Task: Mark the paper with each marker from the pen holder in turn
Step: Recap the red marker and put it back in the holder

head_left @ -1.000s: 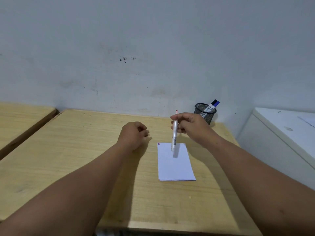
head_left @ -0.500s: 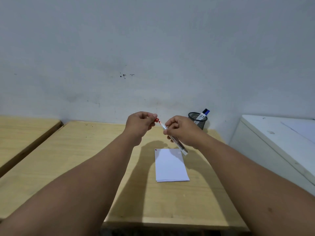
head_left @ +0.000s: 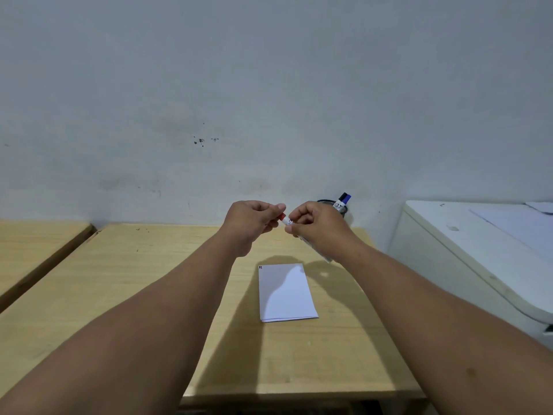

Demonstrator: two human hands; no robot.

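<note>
My right hand grips the white barrel of a red marker, held slanted above the table. Closed on the marker's red end is my left hand, fingertips touching it; whether a cap sits there I cannot tell. Both hands hover above the far edge of a white paper lying on the wooden table. The paper bears a small red mark at its top left corner. Behind my right hand stands a black mesh pen holder, mostly hidden, with a blue-capped marker sticking out.
A white cabinet or appliance stands right of the table, with a sheet on top. A second wooden table lies at the left across a narrow gap. A grey wall runs behind.
My right hand lifted the red marker off the paper and tilted it. My left hand rose from the table and closed on the marker's red end.
</note>
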